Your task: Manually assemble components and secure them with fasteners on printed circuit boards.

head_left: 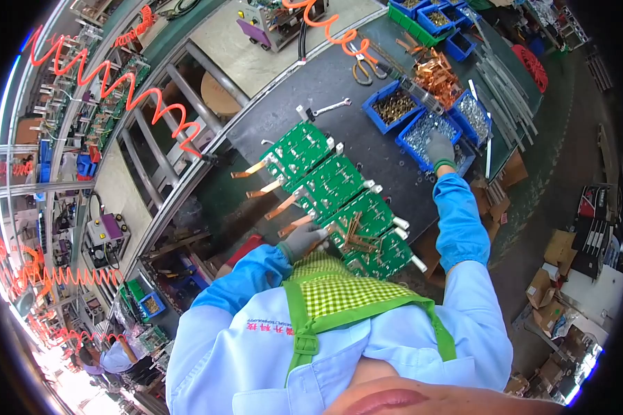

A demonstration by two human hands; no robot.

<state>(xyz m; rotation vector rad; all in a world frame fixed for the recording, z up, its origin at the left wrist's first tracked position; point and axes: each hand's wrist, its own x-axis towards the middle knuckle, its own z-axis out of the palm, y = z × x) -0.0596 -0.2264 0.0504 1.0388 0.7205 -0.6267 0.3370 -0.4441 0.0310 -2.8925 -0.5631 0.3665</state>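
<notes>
My left hand point(303, 242), in a grey glove, is at the near end of a row of green circuit boards point(331, 188). Its fingers are curled; what they hold, if anything, is too small to make out. Beside it, loose thin copper strips point(353, 236) lie heaped on a near board. Flat copper bars point(282, 206) stick out from the boards' left side. At the right, my gloved right hand point(439, 148) reaches into a blue bin point(407, 144) of small silver metal fasteners point(428, 131). Its fingertips are hidden among them.
Another blue bin point(389, 123) holds brass-coloured fasteners, with copper pieces point(437, 76) piled behind. A wrench point(332, 106) and scissors point(363, 69) lie on the dark table point(284, 104). An orange coiled hose point(325, 31) hangs over the far edge. Long metal strips point(498, 90) lie at the right.
</notes>
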